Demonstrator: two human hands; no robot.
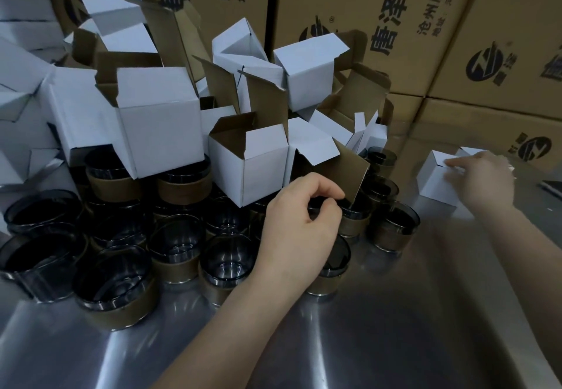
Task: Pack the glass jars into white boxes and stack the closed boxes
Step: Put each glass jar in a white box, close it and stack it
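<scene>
While right hand (480, 175) lies flat on closed white box (433, 180), left hand (301, 218) fingers pinch glass jar (318, 207) rim

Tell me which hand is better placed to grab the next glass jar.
Left. The left hand hovers right above the glass jars, fingers curled by one rim. The right hand rests flat on the closed white box off to the side, away from them.

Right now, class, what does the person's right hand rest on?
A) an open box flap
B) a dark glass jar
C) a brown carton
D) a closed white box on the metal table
D: the right hand lies on top of the closed white box standing on the metal table, while the left hand pinches a glass jar at its rim.
</scene>
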